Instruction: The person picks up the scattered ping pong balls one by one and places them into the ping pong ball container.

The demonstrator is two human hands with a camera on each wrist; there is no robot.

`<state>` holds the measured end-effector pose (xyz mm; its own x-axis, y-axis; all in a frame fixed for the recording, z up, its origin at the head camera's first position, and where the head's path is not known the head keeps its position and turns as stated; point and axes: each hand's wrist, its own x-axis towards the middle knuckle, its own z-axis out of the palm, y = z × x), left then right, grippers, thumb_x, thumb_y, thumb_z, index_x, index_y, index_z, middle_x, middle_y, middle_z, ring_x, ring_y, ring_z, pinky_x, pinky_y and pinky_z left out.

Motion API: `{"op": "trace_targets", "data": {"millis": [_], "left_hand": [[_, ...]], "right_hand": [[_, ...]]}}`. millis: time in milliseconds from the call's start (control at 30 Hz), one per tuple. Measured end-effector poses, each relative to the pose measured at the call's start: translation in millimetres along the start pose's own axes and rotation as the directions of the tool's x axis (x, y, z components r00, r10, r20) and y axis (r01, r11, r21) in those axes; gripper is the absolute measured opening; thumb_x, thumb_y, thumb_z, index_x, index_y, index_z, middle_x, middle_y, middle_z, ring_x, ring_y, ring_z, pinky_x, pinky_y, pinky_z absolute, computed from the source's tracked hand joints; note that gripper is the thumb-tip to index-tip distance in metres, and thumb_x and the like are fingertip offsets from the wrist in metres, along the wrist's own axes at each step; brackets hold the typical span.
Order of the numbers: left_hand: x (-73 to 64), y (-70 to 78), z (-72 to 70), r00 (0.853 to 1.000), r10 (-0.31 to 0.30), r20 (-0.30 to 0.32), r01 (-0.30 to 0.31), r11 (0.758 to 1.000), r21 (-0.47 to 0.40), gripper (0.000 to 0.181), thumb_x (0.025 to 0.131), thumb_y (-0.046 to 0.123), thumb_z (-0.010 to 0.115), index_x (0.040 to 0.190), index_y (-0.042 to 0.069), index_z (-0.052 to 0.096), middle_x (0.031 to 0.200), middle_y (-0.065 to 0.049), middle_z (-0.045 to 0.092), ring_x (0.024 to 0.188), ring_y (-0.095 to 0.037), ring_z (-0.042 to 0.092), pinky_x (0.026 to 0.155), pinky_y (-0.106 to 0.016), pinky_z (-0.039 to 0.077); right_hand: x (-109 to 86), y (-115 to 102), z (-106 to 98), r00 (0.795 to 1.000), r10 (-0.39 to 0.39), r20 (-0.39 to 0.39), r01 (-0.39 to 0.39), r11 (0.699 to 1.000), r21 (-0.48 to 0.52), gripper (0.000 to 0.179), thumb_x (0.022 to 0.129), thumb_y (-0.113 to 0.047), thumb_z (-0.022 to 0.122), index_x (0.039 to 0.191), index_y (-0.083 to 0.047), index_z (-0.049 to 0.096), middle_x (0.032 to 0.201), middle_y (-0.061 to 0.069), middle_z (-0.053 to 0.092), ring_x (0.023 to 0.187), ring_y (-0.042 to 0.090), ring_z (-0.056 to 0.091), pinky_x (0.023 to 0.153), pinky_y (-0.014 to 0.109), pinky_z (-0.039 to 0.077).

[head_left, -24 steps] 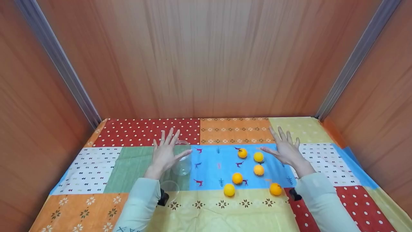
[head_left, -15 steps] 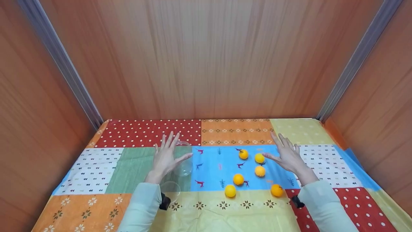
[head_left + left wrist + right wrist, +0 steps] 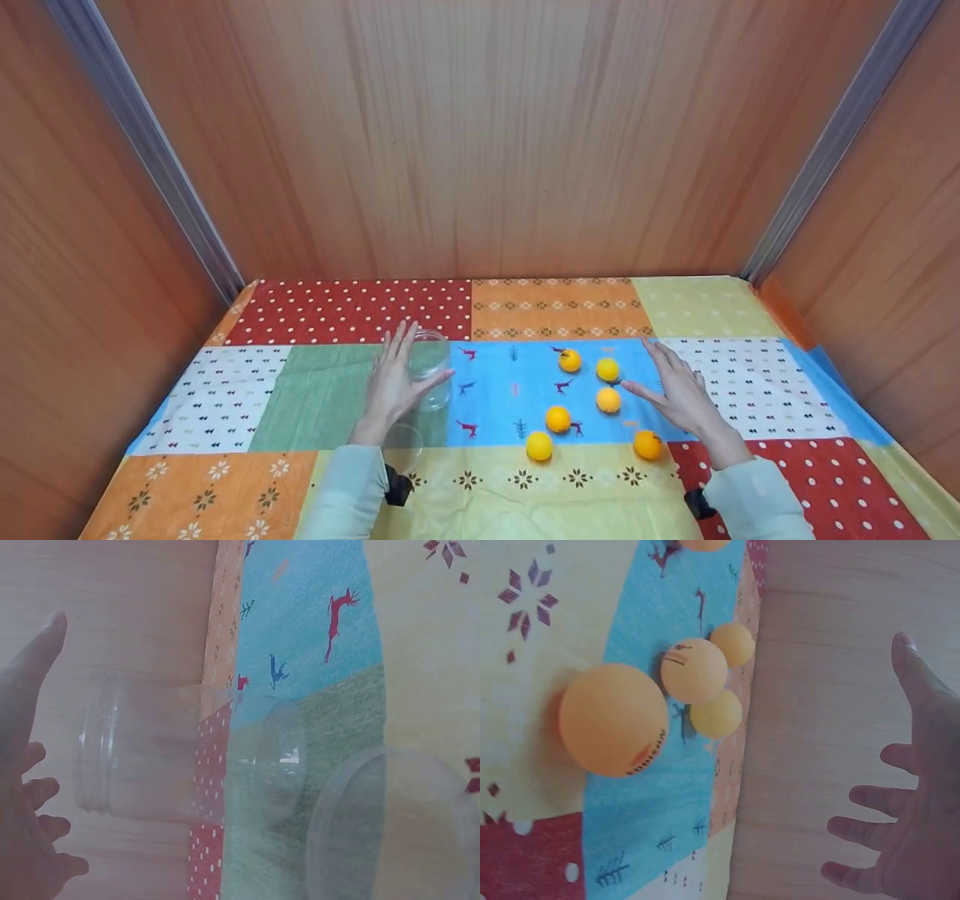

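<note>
My left hand [image 3: 396, 382], fingers spread and holding nothing, hovers at the left side of a clear plastic jar [image 3: 432, 390]. In the left wrist view the jar [image 3: 165, 750] stands upright with its threaded mouth uncovered, and my thumb and fingers are on the mouth's side. A clear round lid [image 3: 403, 448] lies on the cloth nearer to me. My right hand [image 3: 681, 394] is held over the right part of the cloth, fingers straight and apart, grasping nothing. Several orange-yellow ping-pong balls lie to its left, the closest being one ball [image 3: 608, 400]; another ball [image 3: 615, 720] shows printed lettering.
A patchwork-patterned cloth [image 3: 330, 390] covers the table. Wood-grain panels [image 3: 495, 150] rise at the back and on both sides, with metal posts [image 3: 832, 142] in the corners. One ball [image 3: 648, 445] lies apart at the near right, another ball [image 3: 538, 446] nearer the middle.
Both hands have come down lower toward the cloth, the left drawing closer to the jar. The right hand's fingers have drawn closer together. Balls, jar and lid stay where they were.
</note>
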<state>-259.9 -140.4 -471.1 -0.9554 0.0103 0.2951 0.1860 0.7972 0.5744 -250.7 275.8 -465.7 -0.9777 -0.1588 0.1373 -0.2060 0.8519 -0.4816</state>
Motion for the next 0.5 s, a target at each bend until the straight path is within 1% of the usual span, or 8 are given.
{"op": "trace_targets", "data": {"millis": [133,200,300,433,500], "left_hand": [[0.2,-3.4,6.7,0.998,0.000,-0.063,-0.004,0.997,-0.072,0.096,0.066,0.059,0.065,0.141,0.017,0.022,0.145,-0.008,0.019,0.132,-0.030,0.012,0.098,-0.058,0.018],[0.4,-4.8,9.6,0.996,-0.012,-0.090,0.001,0.993,-0.117,0.096,0.066,0.057,0.067,0.141,0.017,0.022,0.145,-0.008,0.021,0.131,-0.029,0.015,0.097,-0.056,0.021],[-0.3,-6.6,13.7,0.992,-0.047,-0.117,0.025,0.984,-0.179,0.097,0.065,0.055,0.069,0.140,0.016,0.023,0.144,-0.008,0.023,0.130,-0.027,0.019,0.097,-0.054,0.025],[-1.7,-8.6,19.0,0.986,-0.100,-0.130,0.066,0.967,-0.248,0.097,0.065,0.051,0.071,0.140,0.013,0.023,0.142,-0.010,0.024,0.129,-0.027,0.022,0.097,-0.052,0.028],[-2.1,-9.2,21.7,0.983,-0.123,-0.140,0.079,0.955,-0.284,0.097,0.064,0.048,0.073,0.139,0.011,0.023,0.141,-0.011,0.026,0.128,-0.028,0.024,0.096,-0.052,0.029]], "right_hand": [[-8.3,4.5,7.2,1.000,0.004,-0.014,-0.004,0.999,0.040,0.087,0.077,-0.061,0.051,0.141,-0.011,0.019,0.140,0.023,0.020,0.122,0.043,0.022,0.091,0.066,0.013],[-12.5,6.9,10.7,1.000,0.004,-0.023,-0.003,0.998,0.065,0.086,0.077,-0.059,0.052,0.141,-0.011,0.018,0.140,0.023,0.020,0.122,0.042,0.023,0.092,0.065,0.014],[-18.8,10.9,16.6,0.999,0.012,-0.039,-0.008,0.995,0.102,0.085,0.078,-0.057,0.053,0.141,-0.011,0.019,0.139,0.022,0.021,0.121,0.041,0.025,0.092,0.064,0.019],[-25.9,16.5,24.1,0.997,0.019,-0.081,-0.005,0.986,0.166,0.081,0.079,-0.051,0.057,0.139,-0.007,0.024,0.137,0.023,0.025,0.119,0.040,0.030,0.091,0.061,0.026],[-28.5,18.7,27.3,0.995,0.026,-0.095,-0.007,0.980,0.198,0.080,0.079,-0.048,0.059,0.138,-0.006,0.025,0.136,0.023,0.026,0.118,0.040,0.031,0.092,0.060,0.026]]}}
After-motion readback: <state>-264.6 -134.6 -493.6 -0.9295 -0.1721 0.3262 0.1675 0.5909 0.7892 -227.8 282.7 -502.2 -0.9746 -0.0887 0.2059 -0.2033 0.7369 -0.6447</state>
